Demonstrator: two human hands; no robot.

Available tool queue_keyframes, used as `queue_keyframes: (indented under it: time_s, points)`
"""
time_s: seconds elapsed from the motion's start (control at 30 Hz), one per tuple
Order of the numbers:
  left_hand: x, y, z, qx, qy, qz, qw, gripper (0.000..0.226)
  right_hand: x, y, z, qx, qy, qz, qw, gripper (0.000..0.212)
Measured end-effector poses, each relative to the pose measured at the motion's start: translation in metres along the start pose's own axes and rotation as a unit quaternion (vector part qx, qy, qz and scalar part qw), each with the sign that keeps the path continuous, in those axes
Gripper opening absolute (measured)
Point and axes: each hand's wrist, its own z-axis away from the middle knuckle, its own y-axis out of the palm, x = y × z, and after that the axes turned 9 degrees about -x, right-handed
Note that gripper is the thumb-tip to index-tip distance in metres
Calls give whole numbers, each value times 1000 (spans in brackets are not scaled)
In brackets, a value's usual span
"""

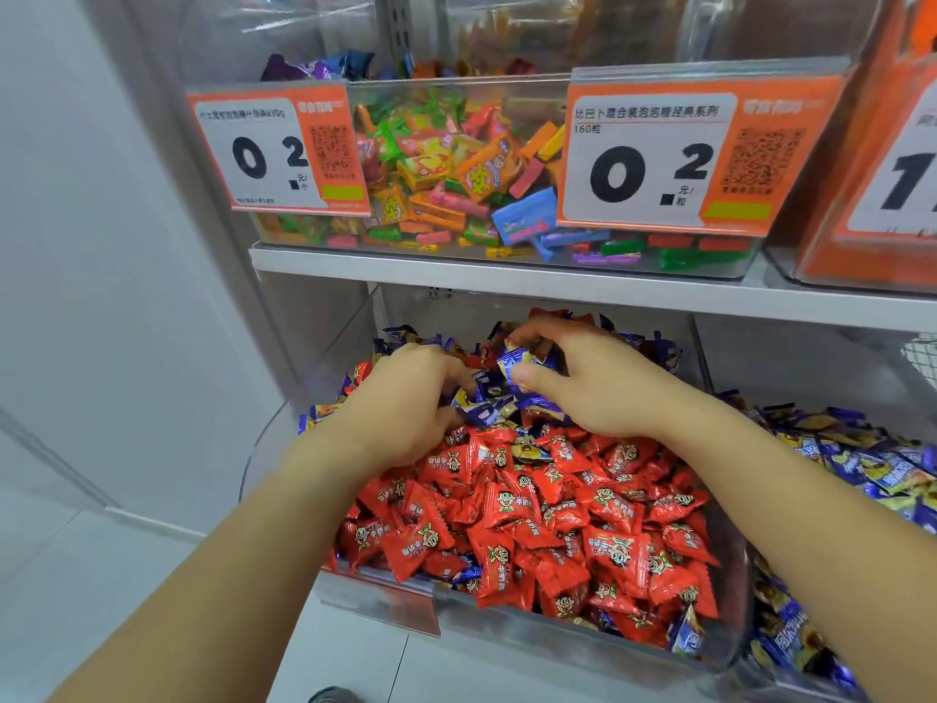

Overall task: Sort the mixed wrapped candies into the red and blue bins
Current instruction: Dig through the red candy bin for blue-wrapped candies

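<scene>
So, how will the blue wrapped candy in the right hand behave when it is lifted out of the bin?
The blue wrapped candy, pinched by the right hand, is probably light for its size. Its glossy foil looks slippery, so it may slide from a loose pinch. The crimped wrapper ends look floppy; the middle seems firmer. It should not roll far on the heaped red candies.

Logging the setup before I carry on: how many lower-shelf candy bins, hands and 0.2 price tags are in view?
Lower-shelf candy bins: 2 (mostly red bin, mostly blue bin)
Hands over the red bin: 2 (left hand; right hand, pinching a blue candy)
0.2 price tags: 2 (wall-side tag, second tag)
Total: 6
</scene>
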Motion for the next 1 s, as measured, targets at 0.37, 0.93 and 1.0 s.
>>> queue_keyframes:
  time_s: [0.37, 0.93, 1.0]
  points:
    - [-2, -13, 11, -126, -62, 158, 977, 12, 0, 9, -10, -46, 124, -212, 968, 12]
    - [-39, 18, -8, -32, -46, 83, 995, 22, -11, -3, 5, -110, 165, -243, 950, 6]
    - [-41, 21, -8, 10, -46, 38, 998, 28, -12, -8, 13, -109, 170, -261, 944, 6]
